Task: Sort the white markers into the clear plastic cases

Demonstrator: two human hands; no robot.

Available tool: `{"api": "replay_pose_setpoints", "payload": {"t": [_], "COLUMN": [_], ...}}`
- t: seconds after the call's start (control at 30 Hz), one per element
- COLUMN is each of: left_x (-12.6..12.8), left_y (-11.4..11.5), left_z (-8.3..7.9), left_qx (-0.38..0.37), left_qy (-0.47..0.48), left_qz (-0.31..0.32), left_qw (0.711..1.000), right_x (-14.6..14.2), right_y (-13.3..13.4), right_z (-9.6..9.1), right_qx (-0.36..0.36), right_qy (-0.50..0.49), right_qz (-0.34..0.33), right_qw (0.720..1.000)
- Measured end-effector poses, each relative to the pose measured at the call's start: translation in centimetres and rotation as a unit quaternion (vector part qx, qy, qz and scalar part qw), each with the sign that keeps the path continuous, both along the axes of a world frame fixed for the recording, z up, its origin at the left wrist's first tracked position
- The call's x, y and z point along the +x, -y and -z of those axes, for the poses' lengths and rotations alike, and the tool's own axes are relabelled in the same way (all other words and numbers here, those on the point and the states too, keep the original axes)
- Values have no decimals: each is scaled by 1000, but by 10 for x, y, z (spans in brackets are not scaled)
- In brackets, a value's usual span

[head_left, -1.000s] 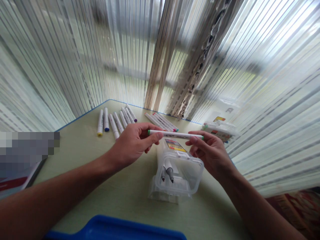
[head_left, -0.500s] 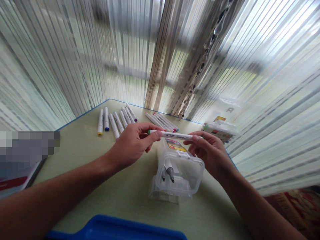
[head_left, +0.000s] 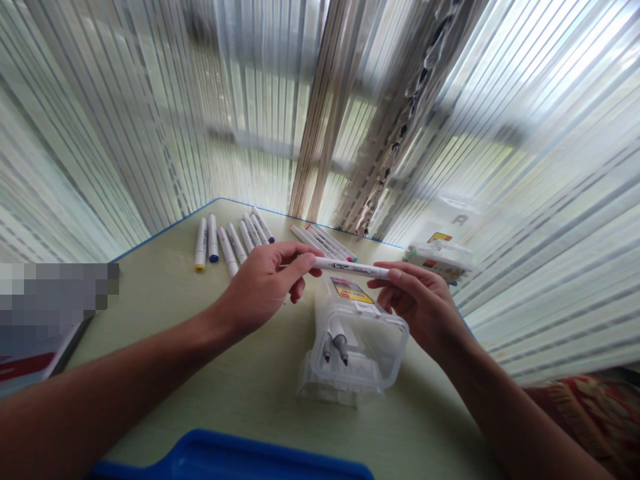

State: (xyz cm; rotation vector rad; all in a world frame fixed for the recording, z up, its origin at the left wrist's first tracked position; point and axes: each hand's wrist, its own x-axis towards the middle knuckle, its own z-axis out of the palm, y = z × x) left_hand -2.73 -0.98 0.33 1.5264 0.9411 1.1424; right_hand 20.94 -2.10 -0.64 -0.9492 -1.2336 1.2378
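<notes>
A white marker [head_left: 350,268] with dark print lies level between my two hands, above the table. My left hand [head_left: 273,280] pinches its left end, where a bit of green shows beside the fingers. The right end is in the thumb and fingers of my right hand [head_left: 420,290]. Just below the marker stands a clear plastic case [head_left: 360,340] with a yellow and dark label, its opening facing me. Inside it lie markers with grey tips [head_left: 340,347]. My fingers cover both ends of the held marker.
Several white markers [head_left: 227,250] with coloured ends lie at the back left, and more markers [head_left: 325,241] at the back middle. A second clear case [head_left: 440,260] stands at the back right. Along the front edge is a blue tray [head_left: 235,460]. String curtains [head_left: 250,100] hang behind the table.
My left hand's fingers have shifted over the marker's green end, which now mostly hides behind them. The marker tilts slightly more down to the right. The cases and loose markers stay put.
</notes>
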Motion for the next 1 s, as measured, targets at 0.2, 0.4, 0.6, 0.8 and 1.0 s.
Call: {"api": "replay_pose_setpoints", "payload": {"t": [0.2, 0.4, 0.6, 0.8, 1.0], "left_x": [1, 0, 1, 3, 3], "left_y": [4, 3, 2, -1, -3], "left_z": [-2, 1, -1, 1, 4], "left_qx": [18, 22, -9, -40, -80], "left_qy": [-52, -56, -14, 40, 103], "left_qz": [-7, -7, -14, -3, 1], "left_qw": [998, 998, 1000, 998, 991], "right_x": [-2, -3, -1, 0, -1], "right_y": [1, 0, -1, -1, -1], "right_z": [1, 1, 2, 2, -1], "right_qx": [6, 5, 5, -2, -11], "right_qy": [19, 22, 8, -1, -10], "right_qz": [12, 19, 9, 0, -4], "right_qw": [1000, 1000, 1000, 1000, 1000]}}
